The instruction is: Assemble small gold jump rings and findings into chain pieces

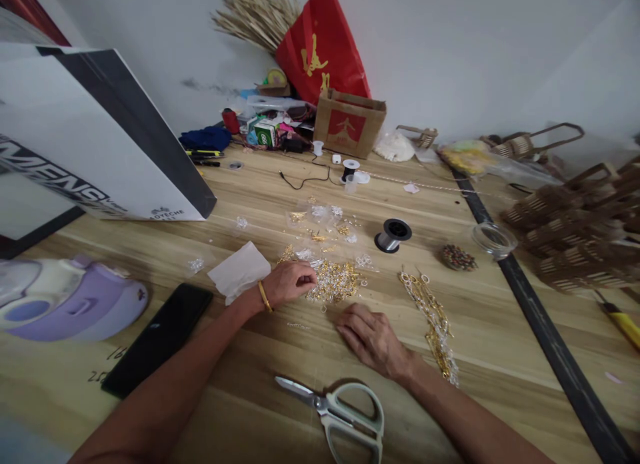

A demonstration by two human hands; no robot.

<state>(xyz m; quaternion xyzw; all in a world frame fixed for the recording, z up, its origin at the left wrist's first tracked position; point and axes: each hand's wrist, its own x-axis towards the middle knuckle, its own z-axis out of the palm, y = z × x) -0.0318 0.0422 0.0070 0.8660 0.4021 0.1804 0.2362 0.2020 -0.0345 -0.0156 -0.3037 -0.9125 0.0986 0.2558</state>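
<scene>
A loose pile of small gold and silver jewelry pieces (337, 284) lies mid-table. At its left edge is my left hand (290, 281), a gold bangle (265, 296) on the wrist; its fingers are curled closed, and anything in them is hidden. Just below the pile, my right hand (373, 337) rests low over the wood with fingers bent together, their tips out of sight. A short piece of silver chain (299, 326) lies between the hands. Scissors (320, 404) with pale handles lie nearest me, blades slightly apart. To the right stretch several gold and silver chains (431, 311).
A wire spool (393, 236), a dish of dark beads (459, 258) and a clear round lid (495, 239) sit beyond the chains. On the left are a black phone (157, 337), white paper (240, 271) and a large box (115, 137). Woven baskets (575, 224) crowd the right.
</scene>
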